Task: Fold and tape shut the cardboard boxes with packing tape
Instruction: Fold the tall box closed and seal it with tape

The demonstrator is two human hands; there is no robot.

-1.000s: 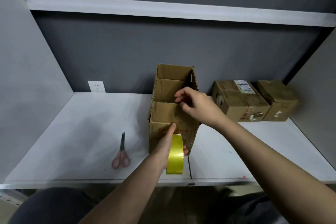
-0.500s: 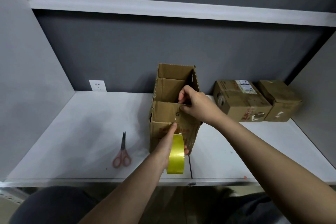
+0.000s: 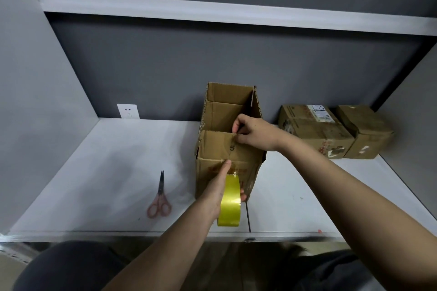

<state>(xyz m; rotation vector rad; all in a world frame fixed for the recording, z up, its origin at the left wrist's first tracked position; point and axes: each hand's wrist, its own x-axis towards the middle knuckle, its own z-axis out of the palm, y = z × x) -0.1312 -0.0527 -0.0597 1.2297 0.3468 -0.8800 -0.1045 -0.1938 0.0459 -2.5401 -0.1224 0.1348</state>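
Head view, looking down at a white desk (image 3: 99, 172) inside a grey alcove. Open cardboard box (image 3: 227, 144) stands upright at centre, far flaps up, near flap folded flat with a printed "5" on it. Left hand (image 3: 218, 186) at 6 o'clock of the box, fingers curled round a yellow packing tape roll (image 3: 230, 203) held against the box's front face, thumb stretched up and pressing the front face just under the top edge. A thin tape strip (image 3: 230, 146) seems to run from the roll up over the near flap, hard to see. Right hand (image 3: 254, 133) at the box's 3 o'clock side, reaching over the top, thumb and forefinger pinching the strip's end at the far edge of the near flap, other fingers curled. Scissors (image 3: 160, 197) with reddish handles lie flat on the desk at 8 o'clock of the box, well apart from it, blades pointing away from the person. Two closed cardboard boxes at 3 o'clock, touching each other against the back wall: nearer closed box (image 3: 312, 130) with a white label on top, far closed box (image 3: 365, 130) beside it. Wall socket (image 3: 127, 111) at 10 o'clock. White shelf (image 3: 212, 13) overhead.
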